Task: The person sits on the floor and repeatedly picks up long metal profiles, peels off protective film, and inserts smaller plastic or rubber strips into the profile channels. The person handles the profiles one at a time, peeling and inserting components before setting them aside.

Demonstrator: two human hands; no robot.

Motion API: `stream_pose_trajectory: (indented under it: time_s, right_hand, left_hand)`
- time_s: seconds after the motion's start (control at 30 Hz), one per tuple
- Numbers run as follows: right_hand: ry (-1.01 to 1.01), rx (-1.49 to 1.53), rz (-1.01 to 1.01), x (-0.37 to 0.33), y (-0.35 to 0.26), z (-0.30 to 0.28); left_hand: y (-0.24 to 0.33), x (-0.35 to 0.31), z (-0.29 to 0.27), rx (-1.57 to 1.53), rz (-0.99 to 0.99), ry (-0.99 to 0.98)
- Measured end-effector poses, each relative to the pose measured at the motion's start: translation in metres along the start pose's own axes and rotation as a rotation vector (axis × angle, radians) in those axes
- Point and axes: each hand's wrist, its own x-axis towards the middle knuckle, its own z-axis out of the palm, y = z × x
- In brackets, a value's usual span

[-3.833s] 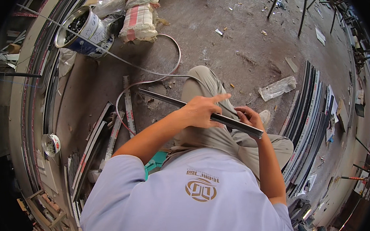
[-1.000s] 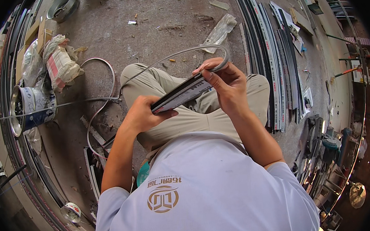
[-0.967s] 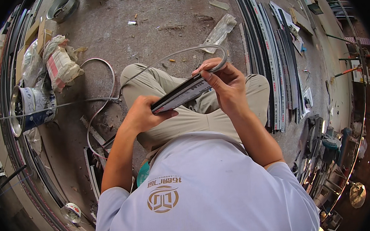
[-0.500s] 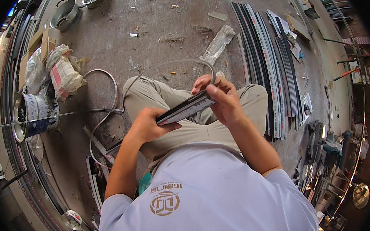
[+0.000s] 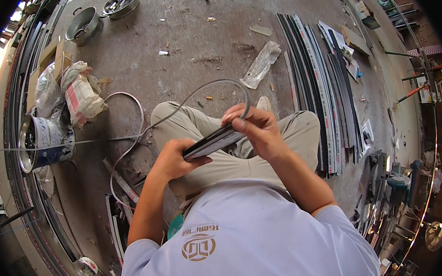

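I sit cross-legged with a dark metal profile [image 5: 212, 143] slanting across my lap, a pale printed band along its side. My left hand [image 5: 176, 160] is wrapped around its near left part. At the far right end my right hand [image 5: 257, 130] pinches a thin grey flexible strip [image 5: 194, 91] against the profile. From those fingers the strip arches up and over to the left, then crosses another line near my left knee. How deep its end sits in the profile is hidden by my fingers.
Several long dark and white profiles [image 5: 316, 93] lie in rows on the right. A clear plastic wrapper [image 5: 261, 65] lies ahead. On the left stand a blue-and-white bucket [image 5: 48, 141] and a wrapped bundle [image 5: 80, 95]; metal pans [image 5: 84, 26] sit farther off.
My right hand has come slightly closer to my left, with the strip's arch shifting left along with it. Both hands keep their hold, and the whole view has shifted a little.
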Motion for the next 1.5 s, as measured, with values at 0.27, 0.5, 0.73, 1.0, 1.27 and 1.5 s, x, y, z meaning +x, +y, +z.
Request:
stream_pose_trajectory:
  time_s: [0.27,0.5,0.73,1.0,1.27,1.5]
  right_hand:
    - [-0.06,0.055,-0.065,0.01,0.007,0.004]
    - [-0.062,0.171,-0.038,0.013,0.009,0.019]
    - [-0.159,0.224,0.04,0.011,0.021,0.031]
    - [-0.157,0.215,0.046,0.01,0.027,0.036]
    - [-0.162,0.144,0.012,0.004,0.027,0.047]
    - [-0.166,0.138,0.035,-0.001,0.024,0.044]
  left_hand:
    - [-0.002,-0.007,-0.011,0.016,0.049,0.034]
    - [-0.02,-0.014,-0.015,0.052,0.066,0.05]
    - [-0.019,-0.018,-0.016,0.015,0.046,0.083]
    - [-0.001,-0.014,-0.023,-0.085,0.377,0.218]
    - [0.047,-0.012,-0.029,0.097,0.458,0.382]
    - [0.042,-0.021,-0.039,0.269,0.405,0.283]
